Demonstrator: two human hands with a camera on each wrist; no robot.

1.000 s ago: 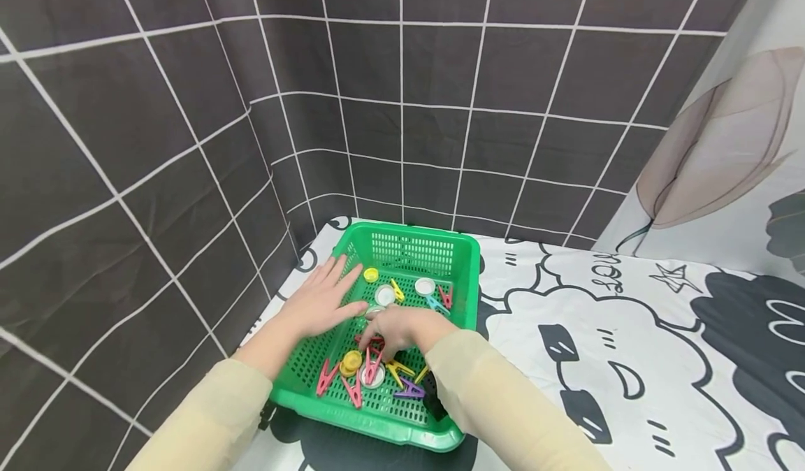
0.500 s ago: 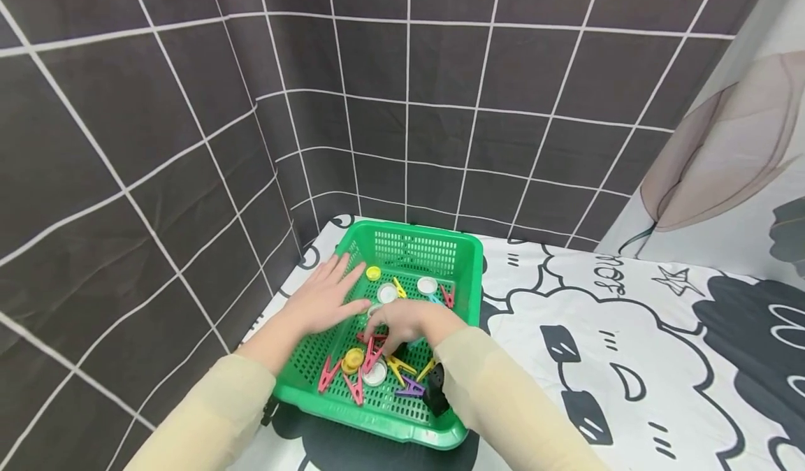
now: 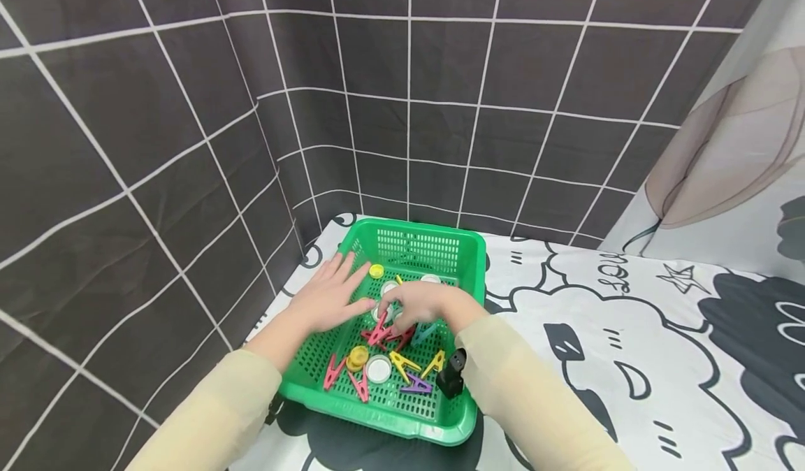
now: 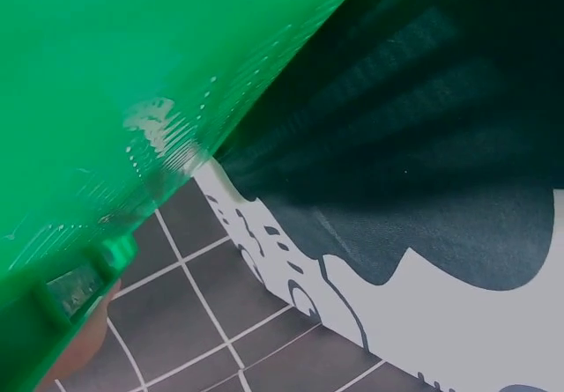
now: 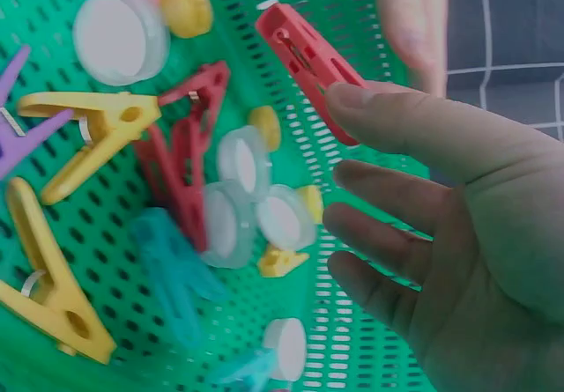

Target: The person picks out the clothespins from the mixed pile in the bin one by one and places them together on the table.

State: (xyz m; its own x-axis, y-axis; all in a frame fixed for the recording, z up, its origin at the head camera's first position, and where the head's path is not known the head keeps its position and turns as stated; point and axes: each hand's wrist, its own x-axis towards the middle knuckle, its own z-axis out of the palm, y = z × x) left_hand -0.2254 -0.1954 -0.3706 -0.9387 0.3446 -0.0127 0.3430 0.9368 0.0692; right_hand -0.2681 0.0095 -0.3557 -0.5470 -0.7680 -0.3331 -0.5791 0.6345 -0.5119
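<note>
My right hand [image 3: 420,305] pinches a red clothespin [image 5: 304,68] between thumb and forefinger, above the green plastic basket [image 3: 409,429]; the other fingers are loosely bent and hold nothing. My left hand [image 3: 330,300] lies with straight, spread fingers at the basket's left side; from the left wrist, mostly the basket's outer wall shows. Below my right hand lie other red clothespins [image 5: 182,159] and a blue clothespin [image 5: 174,264]. Nearer me are yellow clothespins [image 3: 404,365], a purple clothespin [image 3: 416,383] and pink-red clothespins [image 3: 334,371].
Among the clothespins lie round white-and-clear caps [image 3: 379,369] and yellow caps [image 3: 358,356]. The basket stands on a white cloth [image 3: 547,317] with black cartoon print. Dark tile-patterned sheets [image 3: 440,135] hang behind it and to the left.
My right hand has raised the red clothespin and carried it away from me, off the spot beside the yellow caps. The left hand has stayed in place.
</note>
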